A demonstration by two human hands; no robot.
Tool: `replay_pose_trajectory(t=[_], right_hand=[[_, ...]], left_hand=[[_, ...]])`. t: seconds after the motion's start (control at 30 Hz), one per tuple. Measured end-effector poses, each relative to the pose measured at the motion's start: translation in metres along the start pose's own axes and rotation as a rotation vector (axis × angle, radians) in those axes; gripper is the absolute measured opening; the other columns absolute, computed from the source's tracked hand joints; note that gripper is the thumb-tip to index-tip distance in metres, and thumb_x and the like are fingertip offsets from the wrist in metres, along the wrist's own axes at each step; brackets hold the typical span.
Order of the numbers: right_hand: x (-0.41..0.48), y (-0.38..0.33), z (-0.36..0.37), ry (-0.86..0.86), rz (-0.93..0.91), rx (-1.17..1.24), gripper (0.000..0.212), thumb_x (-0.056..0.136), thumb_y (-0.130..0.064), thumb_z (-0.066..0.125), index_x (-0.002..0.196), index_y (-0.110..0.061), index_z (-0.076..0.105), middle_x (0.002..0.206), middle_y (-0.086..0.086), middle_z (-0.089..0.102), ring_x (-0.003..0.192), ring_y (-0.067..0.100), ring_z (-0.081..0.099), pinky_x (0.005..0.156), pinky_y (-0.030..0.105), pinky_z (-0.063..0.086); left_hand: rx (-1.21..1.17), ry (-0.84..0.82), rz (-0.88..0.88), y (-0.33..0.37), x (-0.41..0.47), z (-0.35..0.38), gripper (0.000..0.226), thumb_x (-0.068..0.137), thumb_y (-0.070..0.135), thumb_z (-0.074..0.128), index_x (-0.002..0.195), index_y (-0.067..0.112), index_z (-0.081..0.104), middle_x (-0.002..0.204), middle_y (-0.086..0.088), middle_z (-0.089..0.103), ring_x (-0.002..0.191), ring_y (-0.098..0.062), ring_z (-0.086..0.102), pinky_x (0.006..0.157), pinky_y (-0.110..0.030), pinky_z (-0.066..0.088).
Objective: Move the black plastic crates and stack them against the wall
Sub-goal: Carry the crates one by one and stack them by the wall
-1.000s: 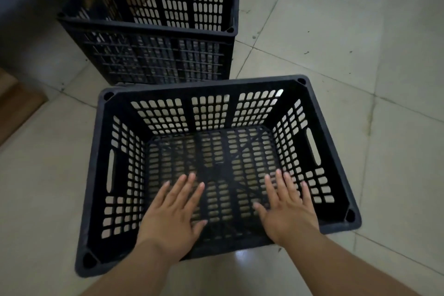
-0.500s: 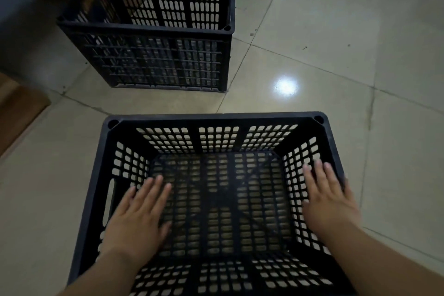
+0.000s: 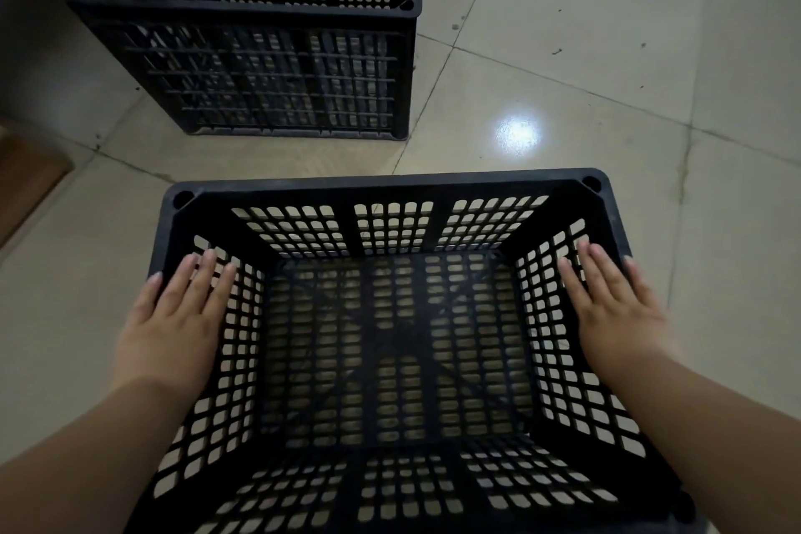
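Head view, steep downward, close over near crate (image 3: pixel 390 186)

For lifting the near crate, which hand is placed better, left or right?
Neither clearly. The left hand lies open over the left wall of the near crate, the right hand over its right wall, both reaching the rim. Probably both should lift together.

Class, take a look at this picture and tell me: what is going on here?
A person reaches to the near black crate, the left hand at its left wall and the right hand at its right wall, fingers straight, gripping nothing yet. A second black crate stands apart on the tiled floor farther ahead. Nothing is stacked so far.
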State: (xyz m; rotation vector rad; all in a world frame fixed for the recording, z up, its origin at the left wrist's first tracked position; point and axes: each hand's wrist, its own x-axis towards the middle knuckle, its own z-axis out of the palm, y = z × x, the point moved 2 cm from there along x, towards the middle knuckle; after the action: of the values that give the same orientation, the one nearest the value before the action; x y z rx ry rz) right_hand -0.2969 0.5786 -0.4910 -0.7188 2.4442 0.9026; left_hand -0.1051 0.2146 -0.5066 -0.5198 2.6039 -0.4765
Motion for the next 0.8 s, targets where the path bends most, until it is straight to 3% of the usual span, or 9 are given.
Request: replay_pose_trajectory(t=[0.1, 0.2, 0.37, 0.43, 0.6, 0.67, 0.7, 0.73, 0.8], right_hand=[[0.000, 0.000, 0.001, -0.008, -0.012, -0.011, 0.066, 0.091, -0.016, 0.013, 0.123, -0.025, -0.045, 0.129, 0.013, -0.053, 0.104, 0.025, -0.060, 0.080, 0.041, -0.048], [0.000, 0.000, 0.001, -0.031, 0.000, -0.026, 0.066, 0.092, -0.017, 0.012, 0.119, -0.021, -0.048, 0.124, 0.015, -0.056, 0.102, 0.026, -0.061, 0.079, 0.041, -0.048], [-0.013, -0.006, -0.016, -0.058, -0.013, -0.052, 0.067, 0.092, -0.017, 0.013, 0.117, -0.020, -0.049, 0.123, 0.015, -0.056, 0.094, 0.029, -0.065, 0.075, 0.041, -0.049], [-0.019, -0.010, -0.033, -0.048, -0.055, -0.083, 0.065, 0.092, -0.018, 0.013, 0.116, -0.021, -0.048, 0.122, 0.012, -0.056, 0.086, 0.029, -0.069, 0.072, 0.041, -0.049], [-0.031, -0.032, -0.084, 0.086, -0.155, -0.077, 0.057, 0.090, -0.019, 0.007, 0.123, -0.025, -0.039, 0.131, 0.012, -0.048, 0.084, 0.027, -0.070, 0.075, 0.040, -0.050], [-0.034, -0.048, -0.109, 0.404, -0.264, 0.061, 0.066, 0.080, -0.015, 0.008, 0.145, -0.023, 0.005, 0.153, 0.013, -0.007, 0.121, 0.022, -0.055, 0.101, 0.042, -0.037], [-0.037, -0.053, -0.121, 0.478, -0.336, 0.125, 0.071, 0.073, -0.014, 0.014, 0.143, -0.011, 0.030, 0.152, 0.016, 0.017, 0.139, 0.020, -0.033, 0.113, 0.042, -0.022], [-0.042, -0.063, -0.136, 0.582, -0.430, 0.153, 0.074, 0.069, -0.012, 0.019, 0.140, 0.001, 0.035, 0.151, 0.017, 0.024, 0.146, 0.019, -0.013, 0.118, 0.041, -0.009], [-0.056, -0.092, -0.172, 0.713, -0.509, 0.163, 0.084, 0.065, -0.011, 0.023, 0.148, -0.004, 0.012, 0.158, 0.011, 0.007, 0.147, 0.020, 0.000, 0.119, 0.042, 0.000]], left_hand=[[0.053, -0.021, 0.070, -0.003, 0.000, 0.001, 0.072, 0.091, 0.009, 0.022, 0.133, 0.017, -0.037, 0.137, -0.006, -0.045, 0.129, -0.017, -0.040, 0.084, -0.035, -0.043], [0.093, -0.108, 0.101, -0.003, -0.003, 0.001, 0.072, 0.092, 0.009, 0.019, 0.129, 0.014, -0.042, 0.131, -0.009, -0.052, 0.106, -0.022, -0.061, 0.079, -0.035, -0.046], [0.131, -0.194, 0.130, -0.017, -0.024, 0.003, 0.071, 0.094, 0.012, 0.019, 0.128, 0.013, -0.043, 0.127, -0.011, -0.054, 0.104, -0.024, -0.062, 0.076, -0.037, -0.048], [0.115, -0.214, 0.120, -0.030, -0.039, 0.000, 0.070, 0.095, 0.012, 0.019, 0.129, 0.013, -0.042, 0.126, -0.011, -0.054, 0.115, -0.022, -0.055, 0.075, -0.036, -0.049], [0.012, -0.225, 0.035, -0.091, -0.091, -0.008, 0.071, 0.096, 0.011, 0.022, 0.129, 0.014, -0.041, 0.126, -0.009, -0.054, 0.123, -0.023, -0.043, 0.072, -0.036, -0.049], [-0.032, -0.191, 0.000, -0.123, -0.121, -0.001, 0.070, 0.096, 0.011, 0.020, 0.128, 0.015, -0.042, 0.127, -0.009, -0.053, 0.117, -0.023, -0.049, 0.074, -0.036, -0.049], [-0.047, -0.156, -0.012, -0.140, -0.138, 0.002, 0.068, 0.095, 0.010, 0.019, 0.129, 0.016, -0.040, 0.129, -0.009, -0.052, 0.115, -0.022, -0.051, 0.076, -0.036, -0.049], [-0.069, -0.059, -0.017, -0.157, -0.156, 0.008, 0.066, 0.093, 0.008, 0.017, 0.135, 0.017, -0.034, 0.136, -0.009, -0.046, 0.117, -0.021, -0.052, 0.083, -0.037, -0.047], [-0.108, 0.134, -0.063, -0.196, -0.194, 0.016, 0.068, 0.083, -0.001, 0.010, 0.146, 0.017, -0.007, 0.153, -0.010, -0.017, 0.127, -0.019, -0.046, 0.100, -0.038, -0.037]])
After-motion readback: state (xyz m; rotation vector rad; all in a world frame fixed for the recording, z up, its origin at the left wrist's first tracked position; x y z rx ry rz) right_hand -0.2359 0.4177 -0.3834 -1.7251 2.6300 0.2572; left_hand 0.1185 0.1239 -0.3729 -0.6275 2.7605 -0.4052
